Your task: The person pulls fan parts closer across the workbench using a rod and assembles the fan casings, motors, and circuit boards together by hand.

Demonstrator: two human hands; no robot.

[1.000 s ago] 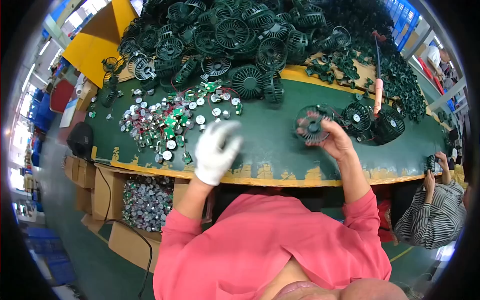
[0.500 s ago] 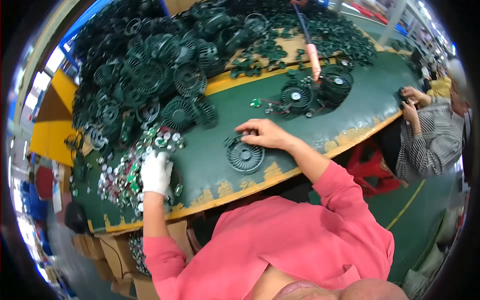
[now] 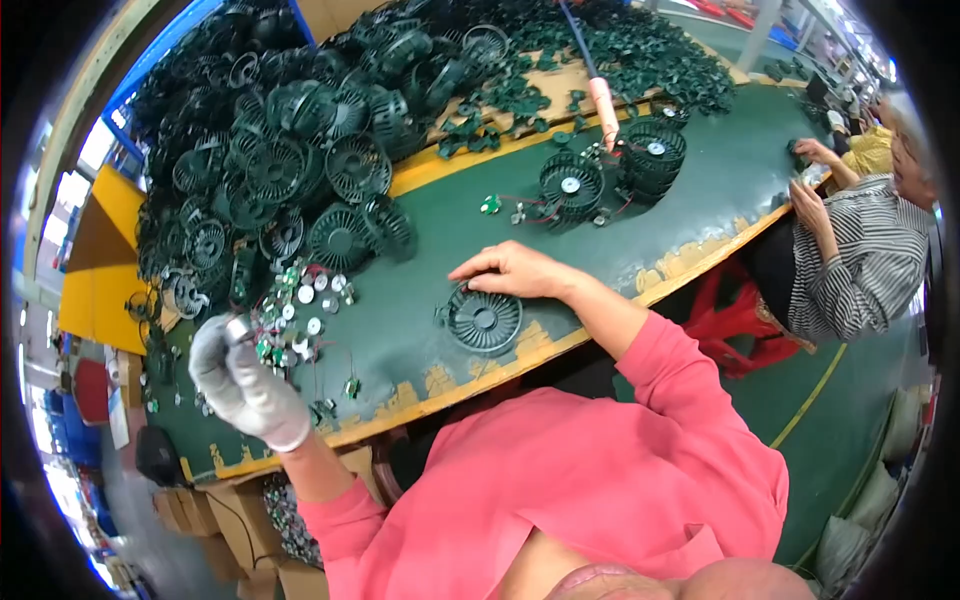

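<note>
My left hand (image 3: 245, 388), in a white glove, is raised over the left part of the bench with its fingers closed on a small silver motor (image 3: 238, 330). Beside and behind it lies a pile of small motors and green circuit boards (image 3: 305, 300) with thin wires. In front of me a round dark green fan housing (image 3: 484, 322) lies on the bench, its ribbed, bowl-like inside facing up. My bare right hand (image 3: 515, 270) grips this housing at its far edge, fingers bent over the rim; the palm hides part of that edge.
A tall heap of dark fan housings (image 3: 275, 165) covers the back left. Two fan units with wires (image 3: 572, 187) stand back right, near a pink-handled tool (image 3: 604, 110). Small green parts (image 3: 650, 70) spread behind them. A co-worker in a striped shirt (image 3: 850, 265) sits at the right.
My left hand has lifted from the pile and swung left, now with a small motor in its fingers. My right hand stays at the fan housing. The whole view has shifted slightly.
</note>
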